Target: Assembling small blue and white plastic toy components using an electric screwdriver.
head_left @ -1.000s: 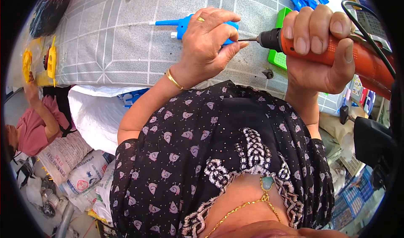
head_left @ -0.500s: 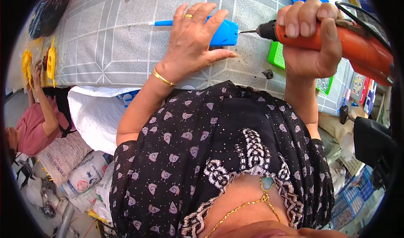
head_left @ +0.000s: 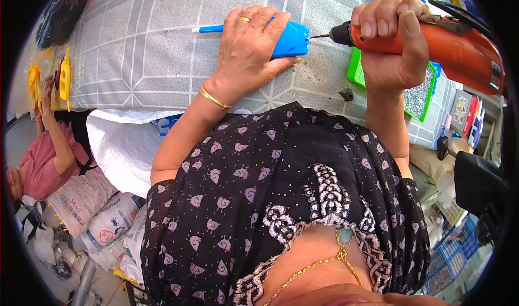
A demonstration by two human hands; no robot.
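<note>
Head view: the blue case (head_left: 292,40) lies beneath my left hand (head_left: 246,52), half-spread fingers (head_left: 278,27) holding it; my right hand (head_left: 393,44) wraps the orange power driver (head_left: 451,49).

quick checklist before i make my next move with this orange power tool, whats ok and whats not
1. Blue part steadied: ok, left hand spans it on the table.
2. Orange power tool held: ok, right hand wraps its body.
3. Bit aimed: ok, it points at the blue part's right end.
4. Bit seated: cannot tell, the tip is too small to judge.
5. Left thumb clear: ok, apart from the bit.
6. Green tray stocked: ok, small silvery pieces lie in it.
</note>
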